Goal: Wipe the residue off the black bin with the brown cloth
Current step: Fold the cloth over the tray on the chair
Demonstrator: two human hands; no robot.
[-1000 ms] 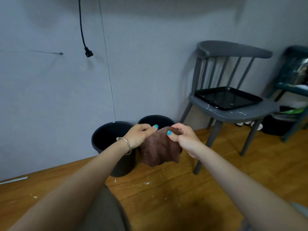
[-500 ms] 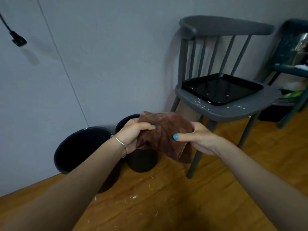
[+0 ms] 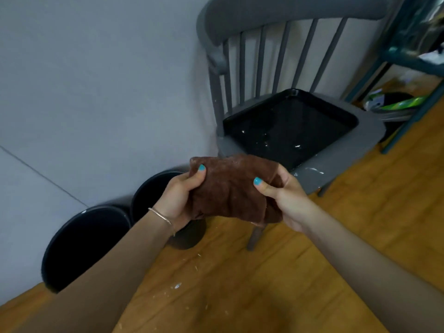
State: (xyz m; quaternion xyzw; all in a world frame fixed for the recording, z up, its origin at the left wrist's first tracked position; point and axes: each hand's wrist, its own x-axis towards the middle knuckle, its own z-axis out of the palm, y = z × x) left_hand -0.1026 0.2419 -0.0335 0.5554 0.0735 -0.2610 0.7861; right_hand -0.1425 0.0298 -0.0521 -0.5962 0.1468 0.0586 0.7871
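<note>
A folded brown cloth [image 3: 230, 188] is held up in front of me between both hands. My left hand [image 3: 179, 198] grips its left side with the thumb on top. My right hand [image 3: 282, 198] grips its right side, thumb pressed onto the front. Two round black bins stand on the floor by the wall: a larger bin [image 3: 84, 241] at the lower left, and a smaller bin [image 3: 153, 191] behind my left hand, partly hidden by it. On the grey chair's seat lies a shallow black tray [image 3: 288, 126] with white specks of residue in it.
The grey spindle-back chair [image 3: 240, 44] stands against the pale wall [image 3: 96, 80]. A teal frame [image 3: 408, 58] with clutter and a dark container stands at the far right. The wooden floor [image 3: 240, 284] has white crumbs scattered on it.
The view has moved closer and to the right, toward the chair and tray. Both hands have raised the cloth and spread it wider between them.
</note>
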